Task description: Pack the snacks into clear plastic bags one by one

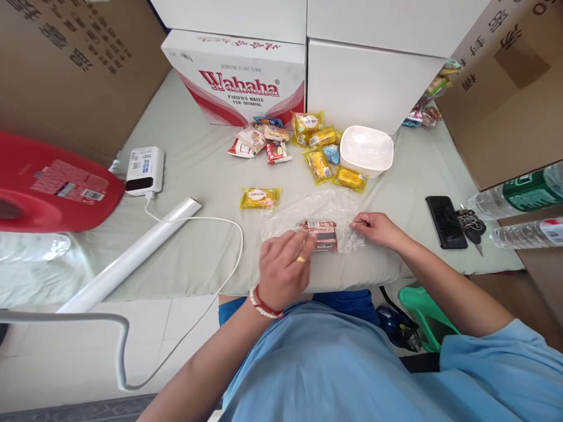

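A clear plastic film (338, 205) is spread flat near the table's front edge. On it lies a reddish-brown wrapped snack packet (323, 236) with a barcode showing. My left hand (285, 264), with a ring and bead bracelets, is closed over the packet's left end; what its fingertips hold, if anything, is hidden. Thumb and fingers of my right hand (373, 227) pinch the right edge of the film. A yellow wrapped snack (260, 198) sits just beyond the film on the left. Farther back are several yellow snack packs (319, 164).
A white bowl (366, 149) stands behind the film, near mixed snacks (264, 138) and a Wahaha box (246, 79). Leftward are a white roll (132, 255), cable (241, 234), power bank (145, 170) and red jug (57, 181). A phone (446, 221), keys (471, 225) and bottles (523, 196) lie right.
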A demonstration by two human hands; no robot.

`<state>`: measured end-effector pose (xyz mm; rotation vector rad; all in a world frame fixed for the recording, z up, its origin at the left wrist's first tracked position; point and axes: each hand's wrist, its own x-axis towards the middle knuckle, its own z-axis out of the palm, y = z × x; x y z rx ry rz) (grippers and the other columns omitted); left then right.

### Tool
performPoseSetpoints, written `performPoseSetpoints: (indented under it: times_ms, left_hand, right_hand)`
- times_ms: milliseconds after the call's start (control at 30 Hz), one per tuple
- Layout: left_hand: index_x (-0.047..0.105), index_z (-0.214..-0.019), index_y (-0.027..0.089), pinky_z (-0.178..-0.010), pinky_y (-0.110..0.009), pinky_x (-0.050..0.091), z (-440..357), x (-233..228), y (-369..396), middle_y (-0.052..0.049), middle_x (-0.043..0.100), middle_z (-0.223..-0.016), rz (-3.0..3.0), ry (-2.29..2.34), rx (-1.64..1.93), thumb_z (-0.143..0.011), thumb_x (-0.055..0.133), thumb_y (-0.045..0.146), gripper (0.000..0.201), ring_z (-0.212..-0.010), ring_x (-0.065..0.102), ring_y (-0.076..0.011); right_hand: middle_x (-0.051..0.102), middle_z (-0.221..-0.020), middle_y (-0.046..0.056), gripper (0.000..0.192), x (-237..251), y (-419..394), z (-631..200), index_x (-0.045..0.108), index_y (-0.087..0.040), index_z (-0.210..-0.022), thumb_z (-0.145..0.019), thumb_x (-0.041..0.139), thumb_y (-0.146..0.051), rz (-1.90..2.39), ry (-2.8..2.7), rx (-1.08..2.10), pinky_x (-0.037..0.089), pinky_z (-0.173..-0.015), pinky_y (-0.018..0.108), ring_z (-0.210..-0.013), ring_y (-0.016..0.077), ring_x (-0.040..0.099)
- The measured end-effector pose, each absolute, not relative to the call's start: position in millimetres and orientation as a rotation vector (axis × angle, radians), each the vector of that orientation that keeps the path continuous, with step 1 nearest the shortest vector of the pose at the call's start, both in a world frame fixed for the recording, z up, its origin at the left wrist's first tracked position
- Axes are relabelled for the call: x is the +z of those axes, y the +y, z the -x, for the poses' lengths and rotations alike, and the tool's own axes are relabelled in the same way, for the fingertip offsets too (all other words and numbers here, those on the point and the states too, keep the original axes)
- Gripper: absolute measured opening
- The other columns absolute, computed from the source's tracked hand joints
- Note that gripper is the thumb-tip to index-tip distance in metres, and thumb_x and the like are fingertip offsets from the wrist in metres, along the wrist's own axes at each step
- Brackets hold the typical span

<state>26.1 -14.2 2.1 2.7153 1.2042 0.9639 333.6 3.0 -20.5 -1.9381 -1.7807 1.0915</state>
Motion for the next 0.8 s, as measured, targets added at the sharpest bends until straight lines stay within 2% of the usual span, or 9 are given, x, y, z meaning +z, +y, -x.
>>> performPoseSetpoints:
  times_ms: [100, 200, 333, 433, 500, 567, 700, 800]
  left_hand:
    - [0.064, -0.138, 0.025, -0.098, -0.045, 0.043, -50.8, -10.7, -13.0, -0.01, 0.068, -0.139, -2.712, 1.154, 0.619, -0.098, 0.046, 0.015, 0.045, -0.129, 0.06, -0.027]
    - [0.065, -0.136, 0.021, -0.096, -0.045, 0.043, -60.6, -24.1, -5.3, -0.01, 0.067, -0.142, -2.689, 1.189, 0.51, -0.1, 0.044, 0.015, 0.043, -0.13, 0.059, -0.0274]
    - [0.066, -0.133, 0.019, -0.096, -0.045, 0.042, -60.8, -27.2, -2.7, -0.01, 0.068, -0.14, -2.729, 1.199, 0.526, -0.101, 0.044, 0.016, 0.04, -0.126, 0.06, -0.0278]
    - [0.067, -0.132, 0.021, -0.094, -0.046, 0.044, -61.7, -22.9, -3.6, -0.01, 0.07, -0.136, -2.719, 1.224, 0.519, -0.1, 0.045, 0.017, 0.039, -0.123, 0.06, -0.029]
    - [0.067, -0.132, 0.022, -0.093, -0.047, 0.044, -63.2, -20.5, -3.7, -0.011, 0.07, -0.135, -2.694, 1.24, 0.509, -0.1, 0.046, 0.019, 0.038, -0.122, 0.06, -0.0294]
    - [0.067, -0.132, 0.022, -0.094, -0.047, 0.044, -64.5, -19.7, -3.9, -0.011, 0.07, -0.135, -2.677, 1.255, 0.507, -0.1, 0.047, 0.02, 0.038, -0.122, 0.059, -0.0295]
    - [0.068, -0.131, 0.023, -0.093, -0.047, 0.044, -66.1, -21.3, -6.7, -0.01, 0.07, -0.136, -2.668, 1.278, 0.517, -0.1, 0.046, 0.019, 0.038, -0.121, 0.059, -0.0295]
    - [0.067, -0.132, 0.022, -0.089, -0.046, 0.044, -67.6, -23.3, -9.6, -0.009, 0.069, -0.137, -2.664, 1.3, 0.516, -0.101, 0.045, 0.019, 0.039, -0.123, 0.059, -0.0302]
  right_hand:
    - [0.065, -0.072, 0.001, 0.029, -8.0, 13.7, -336.4, 0.07, -0.019, -0.085, -0.091, 0.055, -0.044, 2.039, -1.981, 1.005, 0.038, -0.061, 0.027, -0.066, 0.017, 0.056]
    - [0.071, -0.092, 0.008, 0.022, 10.4, 35.5, -329.0, 0.073, -0.019, -0.095, -0.093, 0.056, -0.034, 2.104, -2.184, 0.648, 0.044, -0.072, 0.031, -0.083, 0.0224, 0.064]
    - [0.07, -0.115, 0.014, 0.028, 22.4, 79.6, -293.7, 0.072, -0.016, -0.114, -0.099, 0.054, -0.03, 1.884, -2.394, 0.402, 0.046, -0.093, 0.037, -0.109, 0.0287, 0.062]
    - [0.066, -0.129, 0.018, 0.038, 14.5, 113.0, -259.9, 0.066, -0.014, -0.129, -0.098, 0.058, -0.034, 1.801, -2.544, 0.372, 0.046, -0.096, 0.04, -0.12, 0.0333, 0.058]
    - [0.066, -0.127, 0.021, 0.047, 6.0, 130.5, -242.7, 0.066, -0.011, -0.129, -0.093, 0.067, -0.041, 1.822, -2.637, 0.386, 0.046, -0.093, 0.041, -0.119, 0.0362, 0.058]
    - [0.071, -0.118, 0.019, 0.051, -0.4, 143.4, -233.5, 0.067, -0.011, -0.127, -0.087, 0.075, -0.043, 1.877, -2.661, 0.436, 0.045, -0.09, 0.039, -0.113, 0.0348, 0.061]
    - [0.074, -0.094, 0.006, 0.024, 0.8, 157.0, -236.7, 0.076, -0.016, -0.106, -0.087, 0.072, -0.03, 1.813, -2.634, 0.694, 0.041, -0.079, 0.028, -0.09, 0.0214, 0.064]
    - [0.07, -0.099, 0.008, 0.017, 12.3, 153.8, -246.4, 0.076, -0.013, -0.096, -0.089, 0.068, -0.027, 1.576, -2.638, 0.69, 0.039, -0.079, 0.026, -0.09, 0.0189, 0.06]
